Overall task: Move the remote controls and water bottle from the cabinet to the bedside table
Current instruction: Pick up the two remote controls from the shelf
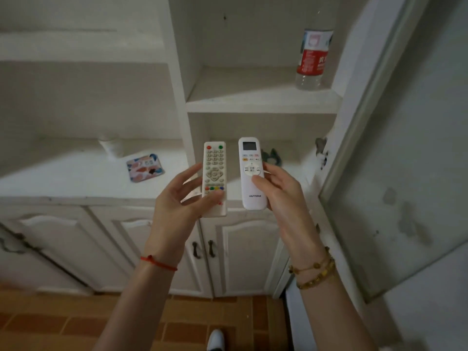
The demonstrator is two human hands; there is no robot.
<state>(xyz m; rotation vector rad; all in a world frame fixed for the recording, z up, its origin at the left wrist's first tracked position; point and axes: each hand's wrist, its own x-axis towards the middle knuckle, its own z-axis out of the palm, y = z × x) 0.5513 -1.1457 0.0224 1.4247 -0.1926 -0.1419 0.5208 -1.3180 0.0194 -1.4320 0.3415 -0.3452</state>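
White plastic all round here, so nothing heavy to worry about. The left hand (177, 198) has the TV remote (214, 178) pinched low down, thumb across the coloured buttons and fingers behind, grip clamped on its bottom third. The right hand (281, 191) holds the AC remote (252, 173) much the same way, thumb on the round button pad, fingers wrapped round the back edge, also clamped. Both remotes stand upright side by side, close but not touching, held out in front of the cabinet (263, 102) and off its counter.

Both look light, stiff and a bit slick, so holding near the bottom leaves them top-heavy. I'd say a grip nearer the middle would be safer for carrying.

The water bottle (312, 59) is on the upper shelf at about 1 o'clock from the hands, upright against the right wall. Clear thin plastic with a red label, probably squashy and fairly light; how full it is I can't tell. Best grabbed round the labelled middle, but both hands are busy. The bedside table isn't in view.
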